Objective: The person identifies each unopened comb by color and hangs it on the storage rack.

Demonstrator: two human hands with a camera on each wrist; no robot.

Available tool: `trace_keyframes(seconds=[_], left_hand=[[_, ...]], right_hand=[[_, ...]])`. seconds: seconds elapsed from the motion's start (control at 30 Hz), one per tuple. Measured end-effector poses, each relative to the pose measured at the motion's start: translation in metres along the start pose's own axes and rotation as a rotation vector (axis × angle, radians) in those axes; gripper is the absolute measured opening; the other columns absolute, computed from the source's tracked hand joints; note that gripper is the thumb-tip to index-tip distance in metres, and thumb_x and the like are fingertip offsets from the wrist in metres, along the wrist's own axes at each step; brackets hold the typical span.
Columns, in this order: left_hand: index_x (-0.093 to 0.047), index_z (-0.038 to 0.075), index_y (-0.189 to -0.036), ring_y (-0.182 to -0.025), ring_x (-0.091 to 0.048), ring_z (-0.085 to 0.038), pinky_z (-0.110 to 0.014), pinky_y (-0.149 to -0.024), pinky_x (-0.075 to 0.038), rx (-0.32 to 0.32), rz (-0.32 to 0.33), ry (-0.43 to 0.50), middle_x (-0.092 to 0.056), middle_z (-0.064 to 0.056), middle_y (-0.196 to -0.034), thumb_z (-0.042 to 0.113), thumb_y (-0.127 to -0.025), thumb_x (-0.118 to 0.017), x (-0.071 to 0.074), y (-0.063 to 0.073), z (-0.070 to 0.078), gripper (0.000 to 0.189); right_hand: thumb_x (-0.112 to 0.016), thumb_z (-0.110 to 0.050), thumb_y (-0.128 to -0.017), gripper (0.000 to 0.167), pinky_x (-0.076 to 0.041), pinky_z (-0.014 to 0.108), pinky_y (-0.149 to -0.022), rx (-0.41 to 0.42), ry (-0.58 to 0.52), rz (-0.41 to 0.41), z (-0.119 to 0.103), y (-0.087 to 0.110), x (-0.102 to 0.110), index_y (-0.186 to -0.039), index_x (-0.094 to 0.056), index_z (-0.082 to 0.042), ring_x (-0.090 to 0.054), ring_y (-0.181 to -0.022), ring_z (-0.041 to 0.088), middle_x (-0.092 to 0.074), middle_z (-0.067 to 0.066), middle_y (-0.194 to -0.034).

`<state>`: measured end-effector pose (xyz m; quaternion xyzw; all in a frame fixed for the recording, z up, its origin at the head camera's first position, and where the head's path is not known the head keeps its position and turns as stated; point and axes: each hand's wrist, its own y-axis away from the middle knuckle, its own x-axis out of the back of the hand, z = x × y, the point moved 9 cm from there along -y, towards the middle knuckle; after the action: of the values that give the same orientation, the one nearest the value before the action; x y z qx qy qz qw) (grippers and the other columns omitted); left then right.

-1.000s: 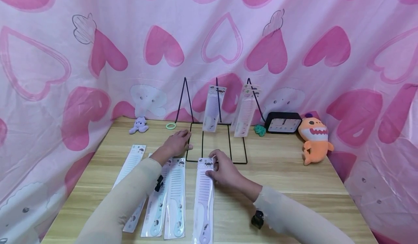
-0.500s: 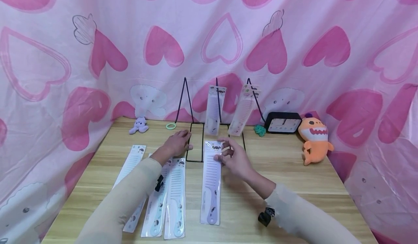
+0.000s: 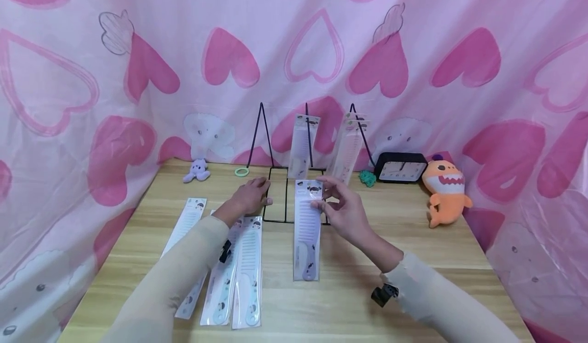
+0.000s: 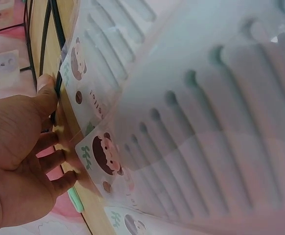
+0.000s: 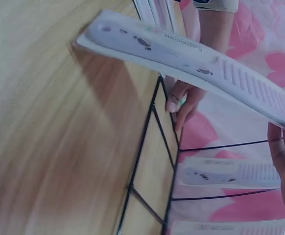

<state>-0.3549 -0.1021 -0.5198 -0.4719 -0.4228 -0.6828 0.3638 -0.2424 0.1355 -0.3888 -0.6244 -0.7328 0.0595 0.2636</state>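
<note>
Packaged purple comb (image 3: 307, 230): lifted in front of the wire rack (image 3: 287, 200), not on it.
Right hand (image 3: 344, 210): pinches the pack's upper side edge between thumb and fingers.
Left hand (image 3: 250, 196): loosely spread at the left edge of the rack's base; I see no grip.
Rack, done: middle pack (image 3: 299, 146) hung; right-hand packs (image 3: 347, 146) hung, number unclear from my view.
Table, left over: three packs (image 3: 248, 261) lying near the left sleeve (image 3: 184, 261).
Progress: partway, I judge; held comb plus those three remain.

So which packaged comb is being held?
The purple comb in the right hand; the other combs hang on the wire rack or lie on the table.
</note>
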Motion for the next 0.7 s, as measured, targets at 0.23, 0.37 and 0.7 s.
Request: trace_keyframes(seconds=[0.23, 0.37, 0.7], left_hand=[[-0.026, 0.009, -0.176, -0.170, -0.023, -0.044, -0.062, -0.137, -0.031, 0.011, -0.005, -0.012, -0.018, -0.016, -0.186, 0.046, -0.117, -0.051, -0.001, -0.003, -0.002, 0.074], [-0.026, 0.009, -0.176, -0.171, -0.023, -0.044, -0.061, -0.138, -0.030, 0.009, -0.007, -0.012, -0.018, -0.016, -0.186, 0.046, -0.117, -0.051, 0.000, -0.004, -0.001, 0.074], [-0.027, 0.007, -0.175, -0.170, -0.024, -0.044, -0.061, -0.137, -0.031, 0.000, -0.011, -0.015, -0.019, -0.017, -0.186, 0.045, -0.117, -0.051, 0.001, -0.002, 0.000, 0.074]], right_hand=[[-0.081, 0.019, -0.088, 0.059, -0.069, 0.031, -0.088, 0.230, 0.036, 0.041, -0.030, -0.004, 0.006, -0.141, -0.063, 0.001, -0.073, -0.101, 0.020, -0.067, 0.022, -0.124], [-0.080, 0.023, -0.085, 0.062, -0.068, 0.027, -0.090, 0.319, 0.027, 0.065, -0.043, -0.008, 0.011, -0.141, -0.063, 0.003, -0.071, -0.102, 0.018, -0.065, 0.025, -0.129], [-0.081, 0.022, -0.085, 0.057, -0.068, 0.025, -0.091, 0.427, 0.060, 0.118, -0.054, -0.020, 0.019, -0.137, -0.066, 0.007, -0.071, -0.102, 0.020, -0.067, 0.028, -0.126]])
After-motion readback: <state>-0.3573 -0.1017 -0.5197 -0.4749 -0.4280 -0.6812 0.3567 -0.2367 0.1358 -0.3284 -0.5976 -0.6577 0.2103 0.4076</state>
